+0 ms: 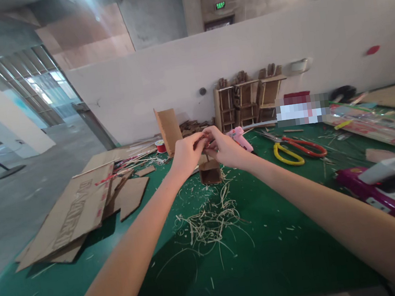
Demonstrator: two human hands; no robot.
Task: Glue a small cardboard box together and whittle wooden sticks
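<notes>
My left hand [190,153] and my right hand [222,147] meet over the middle of the table, fingertips close together. Both are closed in a pinch; whatever they hold is too small and too covered by the fingers to name. Right below them stands a small brown cardboard box [210,175], its open side facing me. A thin upright piece shows between the box and my fingers. A pink glue gun [240,138] lies just beyond my right hand. Behind my left hand a bent cardboard sheet [169,130] stands upright, beside a red spool [160,146].
Pale fibre shavings [211,224] litter the green table [271,264]. Flat cardboard sheets [72,218] lie at left. Scissors [289,153] with yellow and red handles and a purple power strip [385,191] are at right. Cardboard shelf-like models [245,100] stand against the white wall [160,85].
</notes>
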